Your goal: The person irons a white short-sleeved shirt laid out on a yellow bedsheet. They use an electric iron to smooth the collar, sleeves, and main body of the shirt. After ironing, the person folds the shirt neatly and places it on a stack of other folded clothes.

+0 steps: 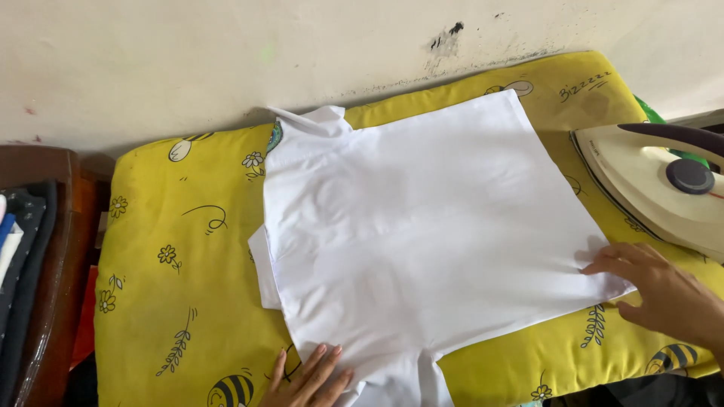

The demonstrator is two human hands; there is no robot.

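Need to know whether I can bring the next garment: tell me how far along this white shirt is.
Done: the white shirt lies spread flat and mostly smooth on the yellow padded cover. In hand: the left hand presses its lower edge, the right hand its hem corner. The iron rests aside, untouched. Left: collar and sleeve at the left remain folded under.

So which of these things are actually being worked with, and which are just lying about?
In use:
white shirt
yellow padded cover under it
left hand and right hand, flat on the shirt

Lying about:
iron, resting at the right
dark folded clothes on the wooden chair
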